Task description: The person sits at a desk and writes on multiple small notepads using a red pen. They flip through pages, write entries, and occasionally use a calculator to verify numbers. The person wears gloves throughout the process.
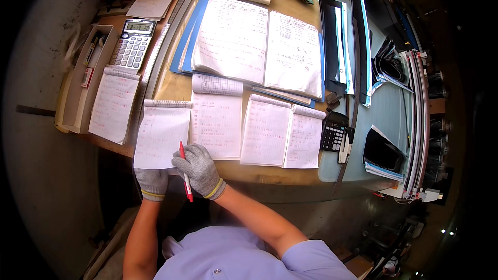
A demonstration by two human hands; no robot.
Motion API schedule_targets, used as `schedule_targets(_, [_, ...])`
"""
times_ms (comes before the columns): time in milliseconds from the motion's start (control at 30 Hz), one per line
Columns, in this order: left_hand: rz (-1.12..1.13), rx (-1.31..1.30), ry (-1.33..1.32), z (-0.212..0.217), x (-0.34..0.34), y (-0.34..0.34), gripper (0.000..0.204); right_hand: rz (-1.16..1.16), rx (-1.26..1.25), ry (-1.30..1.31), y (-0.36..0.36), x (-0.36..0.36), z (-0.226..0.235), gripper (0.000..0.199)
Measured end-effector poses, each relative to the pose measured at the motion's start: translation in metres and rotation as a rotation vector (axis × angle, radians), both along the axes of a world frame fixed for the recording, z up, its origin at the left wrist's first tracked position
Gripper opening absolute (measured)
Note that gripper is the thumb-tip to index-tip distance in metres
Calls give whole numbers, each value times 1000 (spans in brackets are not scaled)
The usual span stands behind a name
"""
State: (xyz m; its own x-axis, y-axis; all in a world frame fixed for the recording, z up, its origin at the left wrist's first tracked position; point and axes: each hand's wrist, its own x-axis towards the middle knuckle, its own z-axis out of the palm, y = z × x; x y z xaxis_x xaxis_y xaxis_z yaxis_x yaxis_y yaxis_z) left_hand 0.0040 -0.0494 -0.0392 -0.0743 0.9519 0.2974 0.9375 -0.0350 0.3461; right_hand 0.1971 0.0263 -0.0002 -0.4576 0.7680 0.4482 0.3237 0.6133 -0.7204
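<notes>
Both of my hands wear grey knitted gloves with yellow cuffs. My right hand is closed round a red and white pen, which slants across the fingers. Its fingertips rest at the lower right corner of a top-bound spiral notepad with handwritten lines. Under that notepad's lower edge is my left hand; the page covers its fingers. Right beside it lies a second notepad, its cover folded up. Two more written notepads lie side by side farther right.
A large written book lies spread beyond the notepads on blue folders. At left are a grey calculator, another notepad and a long box. A black calculator and black-and-white packets lie right.
</notes>
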Motion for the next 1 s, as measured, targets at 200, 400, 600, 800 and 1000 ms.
schedule_targets(200, [-30, 46, 8, 8, 3, 5, 43, 0, -10, 1, 2, 1, 7, 25])
schedule_targets(400, [-9, 28, 116, 22, 6, 11, 39, -81, -28, 130, 20, 1, 24, 25])
schedule_targets(600, [-2, 65, 99, 30, 9, 17, 37, -208, -20, 221, 52, -3, 53, 28])
schedule_targets(800, [6, 73, 66, 31, 9, 18, 36, -220, -62, 268, 57, -7, 52, 30])
schedule_targets(1000, [-16, 132, 27, 29, 4, 9, 30, -158, -48, 187, 52, -3, 46, 29])
